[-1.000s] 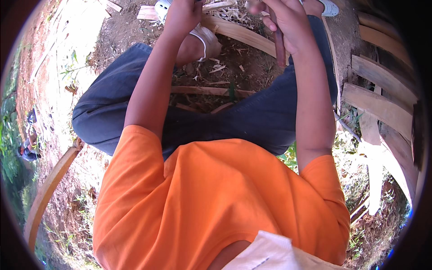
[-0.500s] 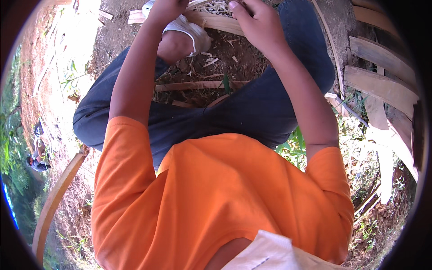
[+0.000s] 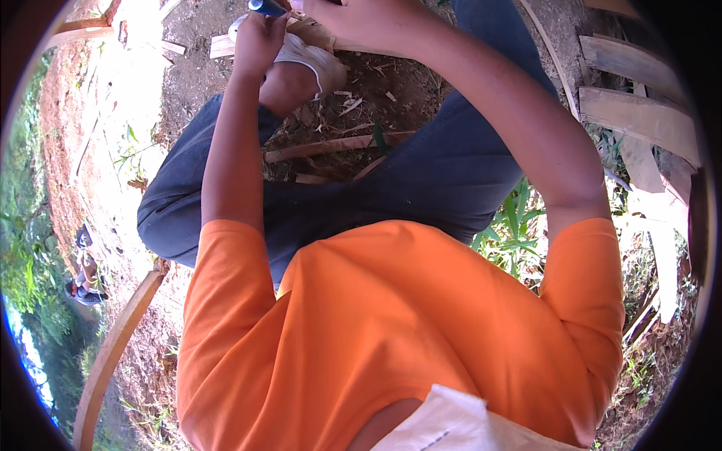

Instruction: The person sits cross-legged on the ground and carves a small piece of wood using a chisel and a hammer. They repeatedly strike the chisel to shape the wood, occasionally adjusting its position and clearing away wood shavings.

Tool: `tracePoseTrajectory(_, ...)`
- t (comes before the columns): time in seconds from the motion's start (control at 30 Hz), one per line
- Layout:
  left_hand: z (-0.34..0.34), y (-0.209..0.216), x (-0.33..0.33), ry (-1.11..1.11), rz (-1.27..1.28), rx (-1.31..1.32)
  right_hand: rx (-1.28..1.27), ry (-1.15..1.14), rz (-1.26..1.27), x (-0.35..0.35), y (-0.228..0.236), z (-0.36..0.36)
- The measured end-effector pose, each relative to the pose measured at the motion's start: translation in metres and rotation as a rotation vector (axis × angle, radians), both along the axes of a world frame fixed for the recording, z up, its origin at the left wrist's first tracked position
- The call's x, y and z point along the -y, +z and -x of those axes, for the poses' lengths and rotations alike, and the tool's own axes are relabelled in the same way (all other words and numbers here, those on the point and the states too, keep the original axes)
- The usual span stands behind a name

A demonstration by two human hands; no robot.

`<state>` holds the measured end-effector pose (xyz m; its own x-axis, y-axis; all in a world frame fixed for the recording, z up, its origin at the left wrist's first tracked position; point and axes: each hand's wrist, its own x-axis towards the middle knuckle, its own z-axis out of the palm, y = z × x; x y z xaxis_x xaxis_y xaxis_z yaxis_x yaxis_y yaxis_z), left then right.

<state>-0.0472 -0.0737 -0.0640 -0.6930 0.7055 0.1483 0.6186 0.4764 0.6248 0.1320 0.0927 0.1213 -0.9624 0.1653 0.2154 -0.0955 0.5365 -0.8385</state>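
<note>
At the top edge, my left hand [image 3: 259, 41] is closed on a blue tube-shaped thing [image 3: 266, 7], of which only a short end shows. My right hand [image 3: 368, 24] reaches across from the right and is beside it. The right fingers are bent around something dark at the picture's edge, too cut off to make out. Below the hands are my white shoe [image 3: 320, 64] and a pale flat wooden piece [image 3: 222, 46] on the ground beside it.
Wood shavings [image 3: 351, 105] and a wooden strip [image 3: 338, 146] lie on the soil between my bent legs [image 3: 406, 177]. Curved wooden slats [image 3: 639, 116] are stacked at the right. A curved wooden bar [image 3: 116, 353] stands at the lower left. Another person [image 3: 86, 274] is far left.
My right hand has swung left from the wooden strip to beside my left hand. The blue thing has come into view in my left hand, which has shifted slightly down and left.
</note>
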Motion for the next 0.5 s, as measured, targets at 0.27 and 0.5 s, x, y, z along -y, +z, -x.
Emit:
tracePoseTrajectory(0.27,0.011,-0.024,0.018,-0.028,0.015,-0.04,0.069,0.067,-0.079,0.01,0.021,0.023)
tracePoseTrajectory(0.5,0.002,-0.016,0.019,0.026,-0.012,0.162,-0.016,0.081,-0.097,0.026,0.014,0.023)
